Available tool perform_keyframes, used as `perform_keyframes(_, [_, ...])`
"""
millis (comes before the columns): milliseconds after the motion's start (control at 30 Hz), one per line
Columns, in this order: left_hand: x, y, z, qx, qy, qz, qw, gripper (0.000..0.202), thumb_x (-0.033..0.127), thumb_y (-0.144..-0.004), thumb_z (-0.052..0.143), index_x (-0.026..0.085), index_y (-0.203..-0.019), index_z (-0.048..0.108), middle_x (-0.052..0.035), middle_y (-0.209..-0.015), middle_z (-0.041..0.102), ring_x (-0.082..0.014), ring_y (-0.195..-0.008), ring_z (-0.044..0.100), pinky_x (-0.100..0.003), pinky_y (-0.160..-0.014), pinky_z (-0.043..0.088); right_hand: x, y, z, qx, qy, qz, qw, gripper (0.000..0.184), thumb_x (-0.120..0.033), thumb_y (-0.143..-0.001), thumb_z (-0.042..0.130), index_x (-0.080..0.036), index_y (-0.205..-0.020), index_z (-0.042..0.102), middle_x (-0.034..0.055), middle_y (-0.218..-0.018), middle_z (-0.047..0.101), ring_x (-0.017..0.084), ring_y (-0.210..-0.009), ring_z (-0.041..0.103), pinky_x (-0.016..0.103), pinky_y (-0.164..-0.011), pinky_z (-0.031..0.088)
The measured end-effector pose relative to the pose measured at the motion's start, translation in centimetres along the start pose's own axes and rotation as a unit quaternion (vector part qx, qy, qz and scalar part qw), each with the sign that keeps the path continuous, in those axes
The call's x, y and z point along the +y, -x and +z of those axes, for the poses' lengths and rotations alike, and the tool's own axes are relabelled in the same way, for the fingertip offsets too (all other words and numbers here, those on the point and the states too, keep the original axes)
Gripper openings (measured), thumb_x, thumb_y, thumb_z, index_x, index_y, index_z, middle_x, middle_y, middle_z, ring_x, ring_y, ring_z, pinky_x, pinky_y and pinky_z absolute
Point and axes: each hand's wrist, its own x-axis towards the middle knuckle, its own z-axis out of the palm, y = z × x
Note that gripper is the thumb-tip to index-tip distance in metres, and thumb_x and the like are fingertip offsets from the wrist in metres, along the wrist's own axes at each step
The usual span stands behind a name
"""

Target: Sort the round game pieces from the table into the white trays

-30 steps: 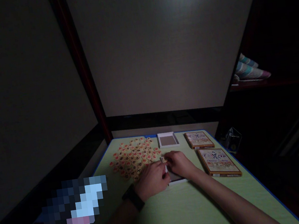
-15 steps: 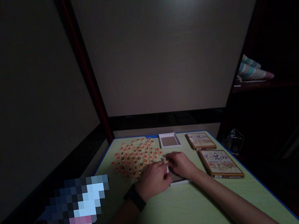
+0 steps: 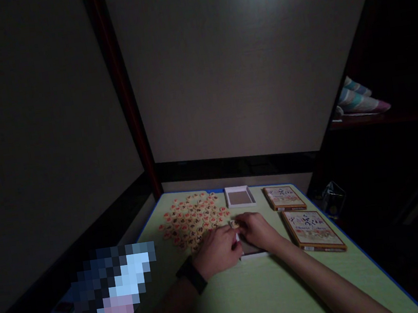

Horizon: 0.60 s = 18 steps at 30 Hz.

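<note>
My right hand has its fingers pinched together on a round Chinese chess piece at the far left corner of the near shallow box. Beside it, my left hand, with a dark watch on the wrist, lies curled over the box's left edge. Its thumb is bent in, and what lies under the fingers is hidden. Just left of both hands spreads a pile of Chinese chess pieces, pale discs with red or black characters. The forearms and hands cover much of the near box.
An open white box part stands at the back of the green table. Two printed game boxes lie along the right side. A blurred-out bright screen is at the left edge. Pale walls close in behind and left.
The whole view has shifted slightly, moving everything a little to the right. Both hands keep nearly the same pose at the near box.
</note>
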Motion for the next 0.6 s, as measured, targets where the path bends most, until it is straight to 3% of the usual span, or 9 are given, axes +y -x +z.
perform_keyframes(167, [-0.9,-0.6,-1.5,0.03,-0.007,-0.025,0.999,0.023,0.026,-0.091,0.045,0.019,-0.078,0.062,-0.0048,-0.082,0.066,-0.017,-0.078,0.061,-0.027,-0.073,0.044,-0.1,-0.1,-0.9,-0.002,-0.015,-0.002,1.0,0.025,-0.012,-0.077,0.062,-0.015,-0.099,0.072,0.0091,-0.086,0.075,0.021,-0.079,0.067,0.025,-0.069,0.042])
perform_keyframes(300, [-3.8,-1.3,-4.1,0.129,0.011,-0.089,0.988,0.027,0.022,-0.093,0.039,0.019,-0.074,0.058,-0.004,-0.08,0.065,-0.016,-0.078,0.059,-0.027,-0.076,0.043,0.4,0.3,-2.7,0.024,-0.029,0.014,0.999,0.03,-0.015,-0.08,0.063,-0.013,-0.109,0.07,0.0084,-0.084,0.074,0.021,-0.077,0.067,0.027,-0.071,0.046])
perform_keyframes(367, [-5.6,-1.0,-5.4,0.153,0.007,-0.131,0.98,0.027,0.024,-0.093,0.039,0.019,-0.075,0.057,-0.0043,-0.079,0.065,-0.0169,-0.079,0.059,-0.029,-0.078,0.044,1.2,0.8,-3.1,0.054,-0.024,0.015,0.998,0.028,-0.015,-0.083,0.059,-0.013,-0.109,0.07,0.01,-0.092,0.074,0.021,-0.082,0.067,0.028,-0.076,0.048])
perform_keyframes(467, [-7.4,0.7,-6.5,0.129,0.0,-0.146,0.981,0.023,0.02,-0.092,0.038,0.018,-0.078,0.058,-0.0048,-0.084,0.066,-0.0171,-0.083,0.059,-0.029,-0.08,0.044,2.8,1.7,-2.8,0.103,-0.009,0.012,0.995,0.027,-0.013,-0.084,0.054,-0.013,-0.107,0.069,0.0125,-0.106,0.071,0.024,-0.098,0.065,0.034,-0.089,0.048])
perform_keyframes(600, [-7.9,4.1,-6.4,0.024,-0.034,-0.167,0.985,0.021,0.019,-0.092,0.04,0.016,-0.086,0.061,-0.0088,-0.095,0.066,-0.0197,-0.091,0.06,-0.031,-0.083,0.044,4.3,2.5,-1.4,0.133,-0.006,-0.008,0.991,0.033,-0.014,-0.085,0.05,-0.014,-0.115,0.065,0.0141,-0.116,0.066,0.026,-0.11,0.06,0.04,-0.098,0.046])
